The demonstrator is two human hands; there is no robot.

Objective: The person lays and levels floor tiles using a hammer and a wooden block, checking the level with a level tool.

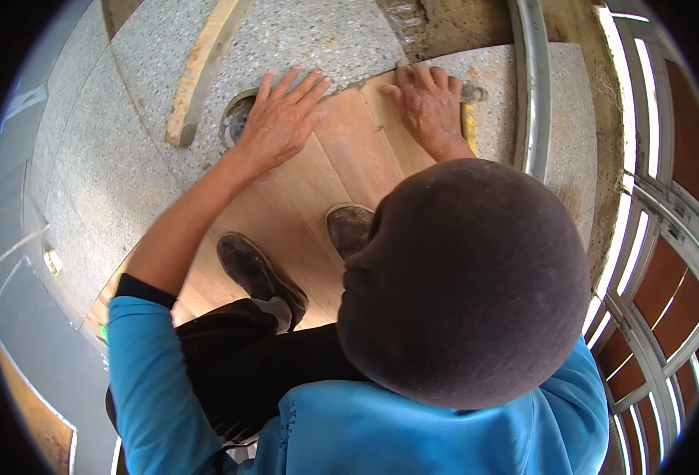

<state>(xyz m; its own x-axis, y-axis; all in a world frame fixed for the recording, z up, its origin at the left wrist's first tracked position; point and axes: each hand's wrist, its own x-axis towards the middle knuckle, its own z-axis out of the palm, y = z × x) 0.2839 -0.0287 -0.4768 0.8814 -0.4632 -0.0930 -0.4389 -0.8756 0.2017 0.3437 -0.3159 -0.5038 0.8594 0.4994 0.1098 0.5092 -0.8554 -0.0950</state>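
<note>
My left hand (pixel 284 120) lies flat with fingers spread across the far edge of a wood-look floor tile (pixel 351 131), its fingertips reaching onto the speckled floor. Over the same edge, further right, rests my right hand (pixel 429 107), thumb apart and fingers bent slightly at the tips. Neither hand holds anything. Beside my left hand is a round dark object (pixel 237 119), partly covered by it; I cannot make out its kind. Just right of my right hand lies a tool with a yellow handle (pixel 469 127) and a greyish end, partly hidden.
A wooden strip (pixel 199 75) lies on the speckled floor (pixel 140 119) at the left. To the right runs a long metal bar (pixel 531 95), with a metal gate (pixel 658 237) beyond. My dark shoes (pixel 258 273) stand on the wood-look tiles.
</note>
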